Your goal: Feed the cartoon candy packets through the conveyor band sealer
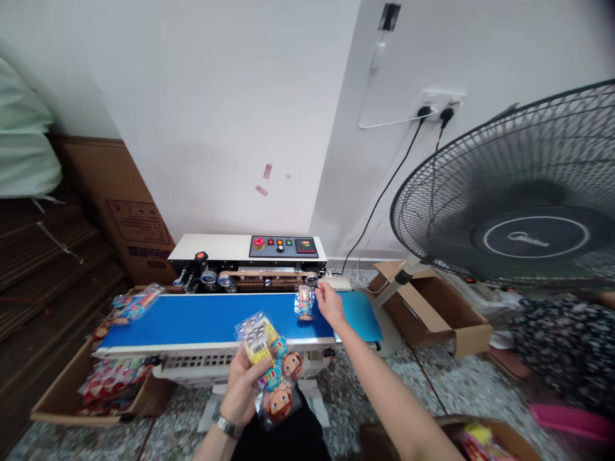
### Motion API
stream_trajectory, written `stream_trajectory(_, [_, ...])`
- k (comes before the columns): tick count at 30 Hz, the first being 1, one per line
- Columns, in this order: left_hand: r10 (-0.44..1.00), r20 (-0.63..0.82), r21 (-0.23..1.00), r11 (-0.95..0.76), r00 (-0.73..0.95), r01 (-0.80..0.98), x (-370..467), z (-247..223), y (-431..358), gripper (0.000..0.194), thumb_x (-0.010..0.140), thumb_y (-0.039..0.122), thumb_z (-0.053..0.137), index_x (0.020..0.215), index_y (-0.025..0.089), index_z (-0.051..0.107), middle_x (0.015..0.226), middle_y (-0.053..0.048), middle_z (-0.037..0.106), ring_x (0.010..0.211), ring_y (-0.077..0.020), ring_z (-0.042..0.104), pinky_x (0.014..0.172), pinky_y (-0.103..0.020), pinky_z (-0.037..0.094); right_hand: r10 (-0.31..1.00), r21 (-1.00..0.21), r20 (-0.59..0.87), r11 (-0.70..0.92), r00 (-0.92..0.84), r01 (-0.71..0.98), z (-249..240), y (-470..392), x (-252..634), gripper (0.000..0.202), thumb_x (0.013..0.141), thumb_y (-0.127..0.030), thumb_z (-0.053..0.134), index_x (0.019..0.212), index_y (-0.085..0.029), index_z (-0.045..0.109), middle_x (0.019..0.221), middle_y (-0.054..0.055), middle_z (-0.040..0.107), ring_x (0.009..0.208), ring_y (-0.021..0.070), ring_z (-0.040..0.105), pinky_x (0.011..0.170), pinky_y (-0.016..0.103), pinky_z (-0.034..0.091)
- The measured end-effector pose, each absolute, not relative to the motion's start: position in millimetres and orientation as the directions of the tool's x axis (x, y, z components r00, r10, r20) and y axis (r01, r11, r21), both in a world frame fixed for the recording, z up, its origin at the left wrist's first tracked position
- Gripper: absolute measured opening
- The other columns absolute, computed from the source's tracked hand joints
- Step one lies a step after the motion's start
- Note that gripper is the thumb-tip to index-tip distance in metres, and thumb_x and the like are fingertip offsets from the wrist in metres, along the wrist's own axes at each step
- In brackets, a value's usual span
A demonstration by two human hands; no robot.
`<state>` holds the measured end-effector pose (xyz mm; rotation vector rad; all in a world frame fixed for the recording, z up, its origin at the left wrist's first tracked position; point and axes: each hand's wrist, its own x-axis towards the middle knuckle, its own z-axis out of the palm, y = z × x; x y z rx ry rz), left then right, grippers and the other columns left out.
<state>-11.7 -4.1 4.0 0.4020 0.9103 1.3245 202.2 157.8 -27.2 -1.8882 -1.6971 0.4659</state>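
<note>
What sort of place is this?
Probably a small packing workshop. There's a machine with a blue conveyor belt, shiny packets in the person's left hand, and a cardboard box holding colourful packages.

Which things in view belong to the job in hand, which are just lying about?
In the job:
left hand, holding packets
right hand, beside lone packet on blue belt
belt machine
box of packets, lower left

Apparently just around:
fan
open carton, right
pale sack
upright cardboard
</note>
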Motion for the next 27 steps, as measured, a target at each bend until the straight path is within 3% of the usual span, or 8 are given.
stream_trajectory(4, [0.951, -0.310, 0.708, 0.228, -0.004, -0.668, -10, 4, -3, 0.042, 0.062, 0.012, 0.071, 0.100, 0.019, 0.056, 0.097, -0.008, 0.069, 0.086, -0.0233, 0.064, 0.078, -0.036, 0.049, 0.987, -0.798, 0.103, 0.154, -0.119, 0.583, -12, 119, 183, 0.026, 0.083, -0.033, 0.043, 0.099, -0.018, 0.058, 0.087, 0.004, 0.065, 0.074, 0.0154, 0.060, 0.069, 0.026, 0.044])
stream_trajectory(7, [0.956, -0.293, 0.712, 0.208, -0.015, -0.671, -8, 5, -2, 0.045, 0.061, 0.012, 0.071, 0.102, 0.019, 0.056, 0.098, -0.008, 0.069, 0.086, -0.0238, 0.064, 0.079, -0.037, 0.048, 0.946, -0.917, 0.052, 0.172, -0.319, 0.360, 2, 91, 167, 0.027, 0.083, -0.037, 0.045, 0.098, -0.019, 0.058, 0.080, 0.002, 0.064, 0.070, 0.0141, 0.059, 0.064, 0.024, 0.046])
stream_trajectory(13, [0.963, -0.270, 0.708, 0.190, -0.013, -0.680, -6, 12, -2, 0.048, 0.056, 0.013, 0.073, 0.101, 0.018, 0.058, 0.095, -0.008, 0.069, 0.085, -0.0244, 0.064, 0.079, -0.038, 0.048, 0.908, -0.926, 0.047, 0.195, -0.416, 0.322, 27, 66, 145, 0.021, 0.080, -0.036, 0.052, 0.090, -0.019, 0.060, 0.074, 0.000, 0.061, 0.066, 0.0125, 0.055, 0.060, 0.022, 0.044])
stream_trajectory(19, [0.956, -0.293, 0.700, 0.197, -0.024, -0.687, -2, 12, -1, 0.043, 0.058, 0.014, 0.073, 0.098, 0.018, 0.058, 0.092, -0.007, 0.069, 0.084, -0.0248, 0.065, 0.076, -0.037, 0.049, 0.943, -0.850, 0.187, 0.296, -0.276, 0.435, 29, 61, 141, 0.023, 0.085, -0.035, 0.044, 0.086, -0.021, 0.061, 0.079, 0.002, 0.064, 0.071, 0.0153, 0.058, 0.064, 0.024, 0.043])
stream_trajectory(24, [0.937, -0.350, 0.690, 0.248, -0.014, -0.680, -8, 2, -3, 0.035, 0.059, 0.014, 0.072, 0.091, 0.018, 0.057, 0.080, -0.005, 0.070, 0.068, -0.0205, 0.065, 0.066, -0.034, 0.050, 0.988, -0.897, 0.141, 0.102, 0.059, 0.430, -3, 89, 183, 0.032, 0.084, -0.044, 0.039, 0.091, -0.019, 0.057, 0.073, 0.004, 0.064, 0.064, 0.0169, 0.058, 0.056, 0.025, 0.044])
stream_trajectory(27, [0.933, -0.361, 0.694, 0.262, -0.010, -0.671, -11, 0, -5, 0.033, 0.059, 0.015, 0.073, 0.088, 0.018, 0.058, 0.077, -0.004, 0.069, 0.065, -0.0200, 0.065, 0.063, -0.032, 0.050, 0.965, -0.777, 0.114, -0.061, 0.235, 0.626, -23, 111, 222, 0.035, 0.083, -0.044, 0.036, 0.089, -0.018, 0.059, 0.067, 0.003, 0.063, 0.058, 0.0168, 0.057, 0.053, 0.024, 0.041])
